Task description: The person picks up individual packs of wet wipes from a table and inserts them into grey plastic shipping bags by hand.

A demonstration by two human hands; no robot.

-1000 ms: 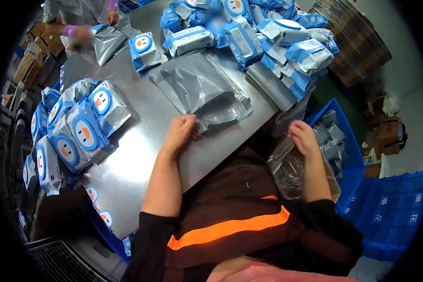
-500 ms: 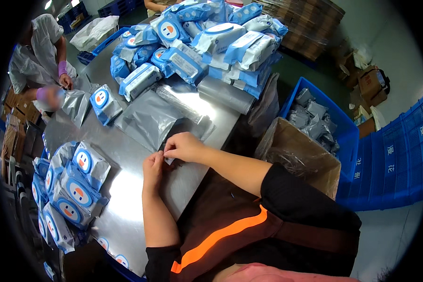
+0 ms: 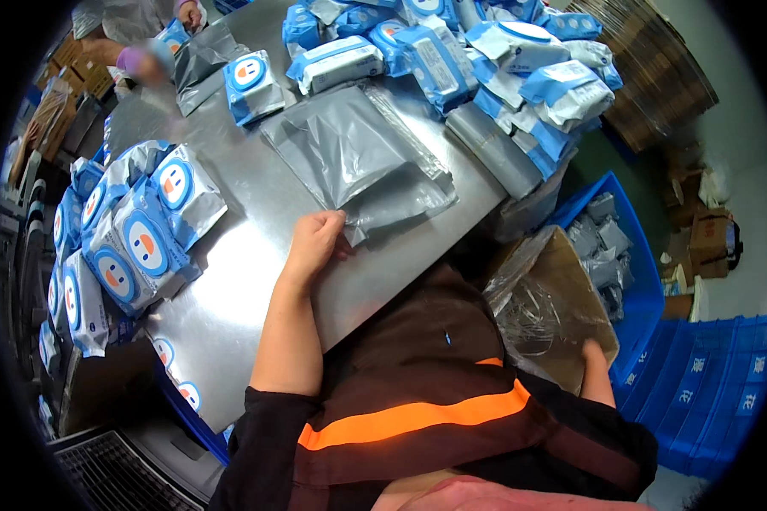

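My left hand (image 3: 314, 247) is closed at the near edge of a grey plastic mailing bag (image 3: 337, 145), its fingertips pinching a corner. The bag lies flat on the steel table (image 3: 256, 281), over more grey bags. My right hand (image 3: 593, 351) is down at the cardboard box (image 3: 584, 298) on the right, by its near rim. Its fingers are mostly hidden, so what they hold cannot be seen. Crumpled clear film (image 3: 528, 319) fills part of that box. One blue-and-white wipes pack (image 3: 251, 85) rests just beyond the bag's left corner.
Wipes packs (image 3: 443, 64) are heaped at the back, beside a grey bag roll (image 3: 494, 149). More packs (image 3: 141, 243) stand at the left. A blue crate (image 3: 648, 294) holds grey parcels (image 3: 601, 243). Across the table, a co-worker's hand (image 3: 189, 14) is near another grey bag (image 3: 204, 64).
My right hand has left my left hand and moved right, down to the cardboard box. My left hand keeps to the bag's edge. The whole view has shifted.
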